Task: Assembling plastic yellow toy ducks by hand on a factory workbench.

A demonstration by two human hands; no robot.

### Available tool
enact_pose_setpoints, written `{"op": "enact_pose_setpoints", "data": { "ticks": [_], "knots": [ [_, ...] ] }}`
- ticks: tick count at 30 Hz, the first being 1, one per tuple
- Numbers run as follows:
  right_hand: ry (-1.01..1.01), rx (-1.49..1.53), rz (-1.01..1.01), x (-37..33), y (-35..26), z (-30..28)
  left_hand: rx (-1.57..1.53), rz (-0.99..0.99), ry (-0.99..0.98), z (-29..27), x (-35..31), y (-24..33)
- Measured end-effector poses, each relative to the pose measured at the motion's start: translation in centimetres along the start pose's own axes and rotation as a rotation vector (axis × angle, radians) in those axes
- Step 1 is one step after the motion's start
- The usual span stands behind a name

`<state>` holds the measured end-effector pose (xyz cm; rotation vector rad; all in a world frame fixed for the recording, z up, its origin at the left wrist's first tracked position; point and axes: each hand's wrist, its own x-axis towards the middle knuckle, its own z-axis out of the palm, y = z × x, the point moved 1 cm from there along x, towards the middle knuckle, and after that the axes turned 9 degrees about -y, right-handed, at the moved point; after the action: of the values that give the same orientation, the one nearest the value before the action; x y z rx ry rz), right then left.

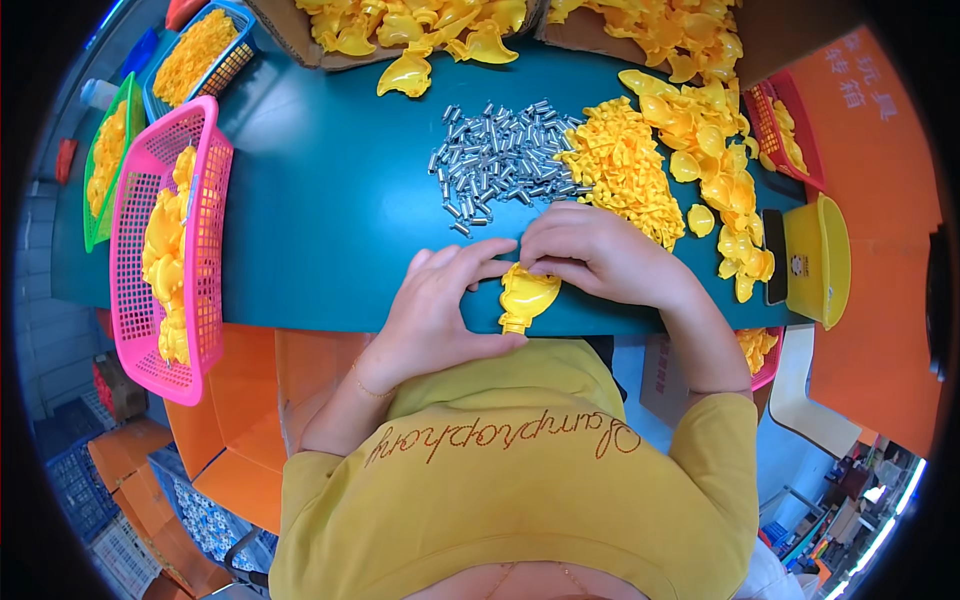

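Note:
A glossy yellow plastic shell part [530, 296] with a narrow ribbed neck lies at the table's near edge, in front of my body. My left hand [432, 300] grips it between the thumb, at the neck end, and the fingers, at the far end. The fingers of my right hand [602, 252] are pinched together at the shell's far rim; whatever is between them is hidden. Just beyond my hands spreads a pile of small silver metal springs [505, 155]. Beside it, to the right, is a heap of small yellow plastic pieces [628, 170].
More yellow shells [725, 185] lie along the table's right side. Cardboard boxes of yellow parts [420, 25] stand at the back. A pink basket [215, 250] sits at the left, near green and blue baskets. A yellow bin [818, 260] and a dark phone-like slab [774, 255] are at the right.

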<state>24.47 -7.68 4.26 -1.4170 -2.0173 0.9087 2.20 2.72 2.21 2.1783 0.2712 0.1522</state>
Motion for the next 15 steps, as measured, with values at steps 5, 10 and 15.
{"op": "enact_pose_setpoints", "data": {
  "ticks": [5,10,15],
  "knots": [
    [-0.016,0.006,-0.017,0.9,-0.8,-0.2,-0.06,-0.041,0.003,-0.1,-0.2,0.1],
    [0.141,0.147,0.328,-0.7,-2.4,1.2,-0.063,-0.046,0.039,0.2,-0.2,0.1],
    [0.382,0.21,0.322,-0.7,-1.9,4.6,-0.026,0.003,0.059,0.2,-0.1,0.1]
  ]
}}
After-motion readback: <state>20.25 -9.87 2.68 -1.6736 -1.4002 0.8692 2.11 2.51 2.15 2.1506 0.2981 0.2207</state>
